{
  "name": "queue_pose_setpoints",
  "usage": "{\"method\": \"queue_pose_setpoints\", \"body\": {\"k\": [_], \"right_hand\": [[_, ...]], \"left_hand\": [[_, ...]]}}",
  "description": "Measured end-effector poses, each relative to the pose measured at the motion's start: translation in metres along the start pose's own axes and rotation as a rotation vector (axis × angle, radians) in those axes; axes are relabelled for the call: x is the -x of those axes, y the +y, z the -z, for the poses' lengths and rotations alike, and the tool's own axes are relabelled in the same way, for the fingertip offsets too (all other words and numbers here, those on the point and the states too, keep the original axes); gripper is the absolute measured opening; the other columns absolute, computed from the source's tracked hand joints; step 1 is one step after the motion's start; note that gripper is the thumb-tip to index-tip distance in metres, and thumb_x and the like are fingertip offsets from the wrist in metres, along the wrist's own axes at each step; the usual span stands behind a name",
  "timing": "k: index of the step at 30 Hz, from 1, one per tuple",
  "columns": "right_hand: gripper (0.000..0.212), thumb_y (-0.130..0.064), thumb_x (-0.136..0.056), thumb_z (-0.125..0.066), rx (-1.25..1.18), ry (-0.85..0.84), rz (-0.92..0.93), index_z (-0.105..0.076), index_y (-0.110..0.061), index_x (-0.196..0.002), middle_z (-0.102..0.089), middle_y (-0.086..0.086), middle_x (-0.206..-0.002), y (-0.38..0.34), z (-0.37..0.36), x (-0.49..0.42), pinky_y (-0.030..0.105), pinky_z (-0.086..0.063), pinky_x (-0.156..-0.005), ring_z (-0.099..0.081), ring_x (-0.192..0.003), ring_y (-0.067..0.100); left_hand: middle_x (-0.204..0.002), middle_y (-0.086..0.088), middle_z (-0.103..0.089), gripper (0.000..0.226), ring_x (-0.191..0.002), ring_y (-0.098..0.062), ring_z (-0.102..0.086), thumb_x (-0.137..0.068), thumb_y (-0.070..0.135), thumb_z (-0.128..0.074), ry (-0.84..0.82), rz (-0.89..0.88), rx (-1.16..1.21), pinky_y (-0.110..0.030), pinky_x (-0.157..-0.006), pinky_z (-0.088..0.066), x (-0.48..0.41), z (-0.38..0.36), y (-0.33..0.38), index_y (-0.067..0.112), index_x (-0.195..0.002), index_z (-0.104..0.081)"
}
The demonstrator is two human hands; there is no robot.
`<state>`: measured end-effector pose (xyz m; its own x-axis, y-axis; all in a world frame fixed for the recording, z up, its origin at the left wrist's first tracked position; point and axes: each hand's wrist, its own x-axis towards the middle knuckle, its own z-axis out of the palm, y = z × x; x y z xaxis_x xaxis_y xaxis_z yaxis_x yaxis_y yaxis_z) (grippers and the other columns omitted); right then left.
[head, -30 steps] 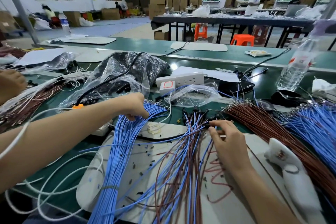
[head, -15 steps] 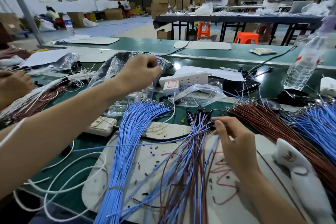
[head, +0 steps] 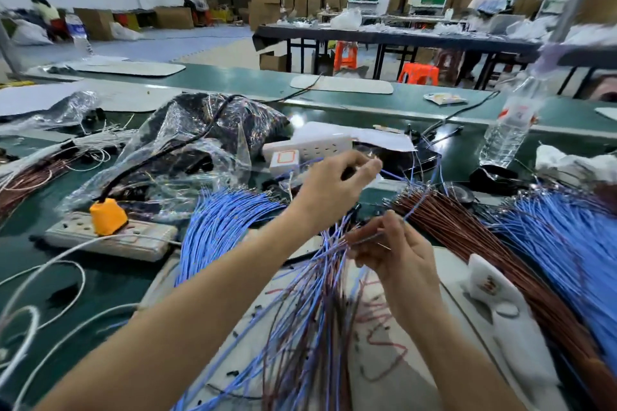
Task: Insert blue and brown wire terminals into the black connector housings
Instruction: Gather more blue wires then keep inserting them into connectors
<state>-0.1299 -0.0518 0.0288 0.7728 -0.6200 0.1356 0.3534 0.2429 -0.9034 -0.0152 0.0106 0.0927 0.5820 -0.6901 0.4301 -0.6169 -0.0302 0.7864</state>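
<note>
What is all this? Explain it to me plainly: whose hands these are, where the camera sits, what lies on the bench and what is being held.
No machine here: a person works with two bare hands, and the one camera sits on their head, looking forward and down. On the green bench lie a fan of blue wires, a fan of brown wires and, nearest the person, a mixed blue-and-brown bundle. A white power strip with an orange plug lies at the left; a water bottle stands at the right. The left hand pinches the end of a thin blue wire. The right hand grips wires of the mixed blue-and-brown bundle.
</note>
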Motion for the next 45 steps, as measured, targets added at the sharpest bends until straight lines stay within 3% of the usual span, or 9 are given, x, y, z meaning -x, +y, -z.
{"method": "queue_pose_setpoints", "body": {"k": [3,5,10,14,20,24,32,37,45], "right_hand": [[0.034,-0.037,-0.095,-0.043,-0.066,0.201,0.071,-0.060,-0.011,-0.081,-0.070,0.012,-0.065,-0.008,0.012,-0.009,0.022,-0.052,-0.049,-0.064,-0.049,0.021],[0.030,-0.035,-0.093,-0.046,-0.079,0.263,0.142,-0.061,-0.011,-0.083,-0.070,0.009,-0.065,-0.013,0.016,-0.015,0.022,-0.054,-0.053,-0.063,-0.051,0.019],[0.012,-0.015,-0.090,-0.052,-0.056,0.206,0.167,-0.063,-0.011,-0.089,-0.071,0.006,-0.070,-0.012,0.015,-0.016,0.022,-0.055,-0.057,-0.065,-0.058,0.015],[0.019,-0.024,-0.083,-0.052,0.091,0.147,0.159,-0.065,-0.010,-0.084,-0.071,0.013,-0.071,-0.002,0.006,-0.010,0.023,-0.054,-0.056,-0.066,-0.058,0.020],[0.025,-0.041,-0.098,-0.043,0.387,0.234,0.476,-0.062,-0.024,-0.101,-0.069,0.009,-0.088,-0.007,0.009,-0.004,0.028,-0.055,-0.069,-0.068,-0.072,0.026],[0.027,-0.045,-0.101,-0.037,0.526,0.167,0.589,-0.059,-0.031,-0.109,-0.068,0.001,-0.097,-0.001,0.004,0.003,0.033,-0.054,-0.075,-0.068,-0.079,0.021],[0.022,-0.036,-0.104,-0.034,0.590,0.129,0.747,-0.055,-0.038,-0.110,-0.065,-0.008,-0.098,-0.001,0.001,0.009,0.037,-0.052,-0.071,-0.067,-0.077,0.018],[0.023,-0.032,-0.104,-0.033,0.631,0.099,0.741,-0.055,-0.031,-0.109,-0.065,-0.009,-0.097,0.000,0.000,0.011,0.027,-0.051,-0.072,-0.067,-0.077,0.014],[0.025,-0.032,-0.104,-0.033,0.661,0.103,0.728,-0.054,-0.021,-0.109,-0.063,-0.007,-0.092,0.000,0.000,0.012,0.014,-0.048,-0.074,-0.066,-0.078,0.006]], "left_hand": [[-0.075,-0.003,-0.062,0.024,-0.071,-0.018,-0.055,-0.095,0.027,-0.057,-0.214,0.026,-0.174,-0.034,-0.067,-0.041,0.031,-0.005,-0.038,0.008,-0.084,-0.065],[-0.068,0.004,-0.053,0.022,-0.064,-0.008,-0.047,-0.095,0.022,-0.058,-0.287,-0.020,-0.154,-0.026,-0.060,-0.034,0.038,-0.002,-0.048,0.012,-0.075,-0.061],[-0.066,0.007,-0.051,0.021,-0.060,-0.001,-0.045,-0.094,0.021,-0.057,-0.228,-0.101,0.027,-0.014,-0.058,-0.032,0.033,-0.001,-0.047,0.013,-0.075,-0.063],[-0.068,0.010,-0.049,0.013,-0.062,-0.003,-0.044,-0.092,0.024,-0.053,-0.283,-0.112,0.049,-0.019,-0.058,-0.034,0.038,-0.003,-0.049,0.022,-0.083,-0.063],[-0.068,0.014,-0.043,0.025,-0.057,-0.003,-0.034,-0.076,0.007,-0.029,-0.120,0.095,0.449,-0.023,-0.058,-0.032,0.032,0.005,-0.050,0.018,-0.095,-0.041],[-0.084,0.003,-0.057,0.023,-0.066,-0.009,-0.046,-0.091,0.002,-0.040,-0.186,0.016,0.306,-0.017,-0.067,-0.035,0.034,0.002,-0.051,0.019,-0.106,-0.035],[-0.093,0.016,-0.067,0.035,-0.076,-0.011,-0.052,-0.087,-0.003,-0.060,-0.248,-0.047,0.162,-0.034,-0.076,-0.045,0.038,0.000,-0.052,0.027,-0.103,-0.052],[-0.096,0.000,-0.066,0.032,-0.083,-0.017,-0.059,-0.086,-0.001,-0.064,-0.239,-0.062,0.170,-0.037,-0.082,-0.050,0.038,0.000,-0.049,0.027,-0.098,-0.057],[-0.092,0.013,-0.061,0.026,-0.081,-0.013,-0.058,-0.084,0.003,-0.067,-0.223,-0.072,0.154,-0.032,-0.075,-0.049,0.040,-0.001,-0.047,0.023,-0.097,-0.058]]}}
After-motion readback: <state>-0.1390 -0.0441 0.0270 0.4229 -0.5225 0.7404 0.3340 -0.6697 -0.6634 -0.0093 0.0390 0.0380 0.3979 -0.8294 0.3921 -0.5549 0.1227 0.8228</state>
